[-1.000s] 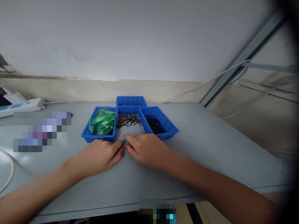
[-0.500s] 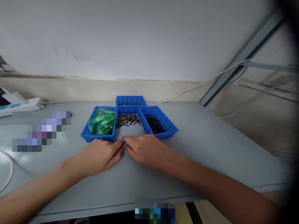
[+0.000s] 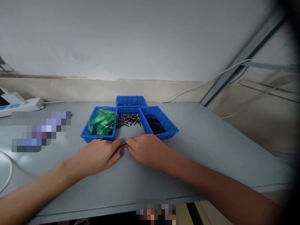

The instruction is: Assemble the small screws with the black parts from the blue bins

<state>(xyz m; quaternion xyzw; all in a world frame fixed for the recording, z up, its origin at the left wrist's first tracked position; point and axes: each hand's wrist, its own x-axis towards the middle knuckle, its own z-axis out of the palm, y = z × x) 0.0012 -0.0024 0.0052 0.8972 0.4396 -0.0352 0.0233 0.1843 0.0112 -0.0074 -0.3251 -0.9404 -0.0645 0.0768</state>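
My left hand (image 3: 100, 154) and my right hand (image 3: 147, 149) rest on the grey table (image 3: 199, 147), fingertips almost meeting. A small black screw (image 3: 122, 145) lies nearly level between them, and the closed fingers of each hand pinch one end of it. Just beyond the hands is a loose pile of dark screws (image 3: 128, 120) on the table. A blue tray of green plastic bags (image 3: 97, 137) stands to the pile's left. A blue tray of black screws (image 3: 170, 128) stands to its right, and a third blue tray (image 3: 131, 100) behind.
A white power strip (image 3: 22, 104) lies at the far left by the wall. A white cable (image 3: 7, 175) curves near the left edge, and another cable (image 3: 211, 80) runs along the wall past a slanted metal bar (image 3: 243, 54). The table's front edge is near my forearms.
My right forefinger, stretched toward the pile before, has drawn back to the screw. The screw has turned from tilted to nearly level between the two hands.
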